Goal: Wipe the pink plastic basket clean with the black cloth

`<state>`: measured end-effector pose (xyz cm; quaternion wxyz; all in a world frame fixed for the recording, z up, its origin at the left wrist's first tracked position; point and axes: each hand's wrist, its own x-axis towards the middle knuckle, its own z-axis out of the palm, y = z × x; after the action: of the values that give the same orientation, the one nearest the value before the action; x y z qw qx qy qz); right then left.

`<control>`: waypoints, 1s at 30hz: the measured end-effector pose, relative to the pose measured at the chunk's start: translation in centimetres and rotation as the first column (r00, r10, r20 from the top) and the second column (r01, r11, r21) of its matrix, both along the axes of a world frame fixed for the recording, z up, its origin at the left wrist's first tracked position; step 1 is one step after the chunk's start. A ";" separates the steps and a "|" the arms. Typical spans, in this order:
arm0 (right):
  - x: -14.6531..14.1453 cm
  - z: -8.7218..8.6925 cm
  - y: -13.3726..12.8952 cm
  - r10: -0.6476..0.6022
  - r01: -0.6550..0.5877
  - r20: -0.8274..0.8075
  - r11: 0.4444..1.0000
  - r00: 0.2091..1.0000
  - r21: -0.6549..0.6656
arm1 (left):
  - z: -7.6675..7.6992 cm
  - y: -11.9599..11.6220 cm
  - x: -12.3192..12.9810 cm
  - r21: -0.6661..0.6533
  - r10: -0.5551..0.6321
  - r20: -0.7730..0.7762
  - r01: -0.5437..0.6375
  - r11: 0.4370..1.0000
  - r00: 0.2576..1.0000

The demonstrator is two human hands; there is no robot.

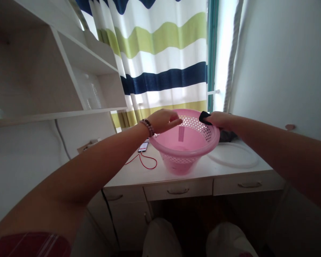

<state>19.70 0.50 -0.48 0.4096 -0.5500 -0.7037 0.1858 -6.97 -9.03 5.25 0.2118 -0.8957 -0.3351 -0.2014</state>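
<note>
A pink plastic laundry basket (180,166) with a perforated upper wall stands upright on the white desk. My left hand (164,121) is over the basket's left side, its thumb stretched out toward the middle and apart from the bent fingers. Nothing shows in that hand, and a beaded bracelet (147,127) circles its wrist. At the right rim, my right hand (219,119) is closed on a black cloth (204,118), part of which hangs over the basket's inside edge. The fingertips of the right hand are partly hidden.
A phone (143,146) with a red cable (149,168) lies left of the basket. To the right are a round whitish lid (237,156) and a dark item (227,136) behind my right hand. Shelves (96,89) overhang the left side; a striped curtain (166,53) hangs behind.
</note>
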 end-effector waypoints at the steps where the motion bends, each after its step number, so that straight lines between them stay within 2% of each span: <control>1: -0.1 -0.4 0.3 0.037 -0.040 -0.030 0.995 0.999 -0.096 | -0.5 -0.8 0.4 -0.079 -0.014 -0.063 0.009 0.997 0.998; 3: -0.6 -1.0 0.9 0.083 -0.106 -0.110 0.967 0.990 -0.230 | -1.6 -1.9 1.1 -0.207 -0.039 -0.160 0.005 0.978 0.986; 5: -1.2 -1.5 1.5 0.084 -0.115 -0.145 0.969 0.986 -0.220 | -2.7 -2.3 1.7 -0.300 -0.016 -0.267 -0.067 0.952 0.964; 6: -1.5 -1.5 1.8 0.065 -0.088 -0.120 0.976 0.991 -0.200 | -3.1 -2.1 1.9 -0.288 0.022 -0.301 -0.113 0.951 0.953; 8: -2.0 -1.3 2.5 -0.014 0.017 0.026 0.992 1.000 -0.128 | -3.8 -1.4 2.1 -0.211 0.085 -0.316 -0.157 0.965 0.945; 10: -2.3 -0.6 2.9 -0.109 0.112 0.221 0.994 0.969 0.000 | -3.9 -0.2 2.0 -0.139 0.130 -0.302 -0.179 0.974 0.944; 13: -2.6 0.5 2.9 -0.181 0.110 0.358 0.972 0.916 0.209 | -3.4 1.6 1.2 -0.087 0.168 -0.253 -0.195 0.977 0.953; 15: -2.8 1.1 2.4 -0.165 0.063 0.317 0.949 0.934 0.309 | -3.1 2.5 0.6 -0.093 0.190 -0.192 -0.211 0.973 0.963; 17: -3.2 1.4 1.4 -0.098 -0.006 0.237 0.917 0.967 0.400 | -3.0 3.1 0.1 -0.129 0.194 -0.161 -0.215 0.968 0.968; 21: -4.4 2.4 -0.9 0.044 -0.086 0.088 0.827 0.995 0.556 | -4.0 3.8 0.1 -0.101 0.196 -0.163 -0.214 0.972 0.967; 23: -4.8 3.5 -1.7 0.026 -0.048 0.045 0.794 0.999 0.606 | -4.5 4.0 0.3 -0.086 0.206 -0.156 -0.221 0.971 0.966; 26: -5.1 5.0 -2.5 -0.096 0.053 0.021 0.709 0.995 0.703 | -4.8 4.1 0.5 -0.096 0.226 -0.149 -0.241 0.966 0.963; 28: -5.4 4.9 -3.1 -0.108 -0.016 0.119 0.674 0.987 0.739 | -4.9 4.3 0.7 -0.096 0.234 -0.148 -0.250 0.964 0.961; 30: -6.1 3.5 -3.8 -0.003 -0.244 0.351 0.711 0.936 0.659 | -5.0 4.7 0.9 -0.082 0.229 -0.132 -0.241 0.967 0.964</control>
<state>13.58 -3.33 3.03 0.4498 -0.3314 -0.8142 -0.1581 -6.07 -4.32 0.21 0.2103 -0.8696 -0.4347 -0.1033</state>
